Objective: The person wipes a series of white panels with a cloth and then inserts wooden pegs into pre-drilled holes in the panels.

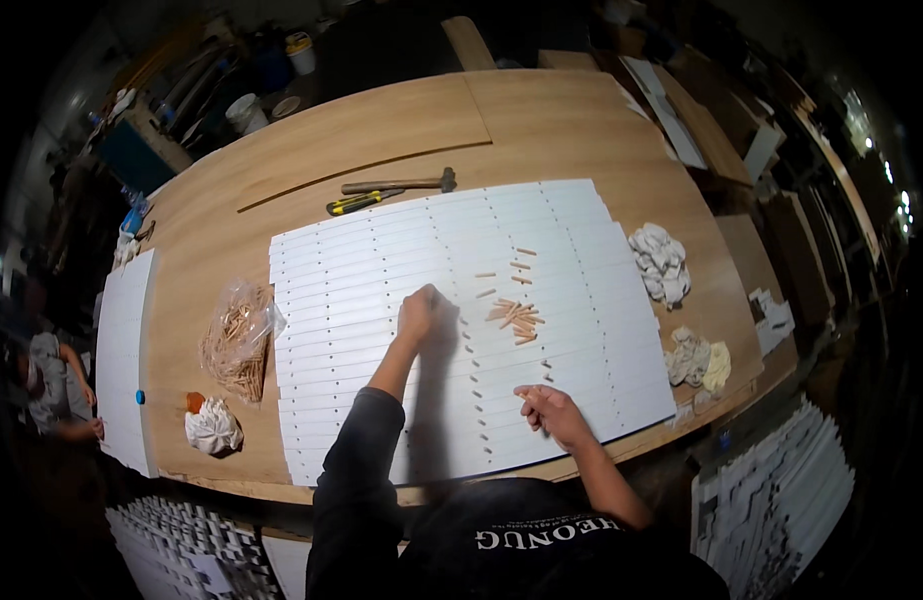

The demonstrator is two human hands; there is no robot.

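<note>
White slats [351,380] lie side by side on the table, with rows of small holes across them. My left hand [418,312] is closed in a pinch over a row of holes near the middle; its fingertips hide whatever they hold. Below it, a line of wooden dowels [475,380] stands up from the holes. My right hand [549,412] is curled closed above the slats at the right, with a pale wooden dowel end showing at its fingertips. Between and beyond the hands lies a loose pile of dowels [519,318], with several single ones around it.
A clear bag of dowels [239,345] sits left of the slats. A hammer [401,185] and a yellow-black hand tool [361,202] lie beyond them. Crumpled white cloths [661,265] rest at the right, another cloth [213,427] at the left. Another person [61,375] is at far left.
</note>
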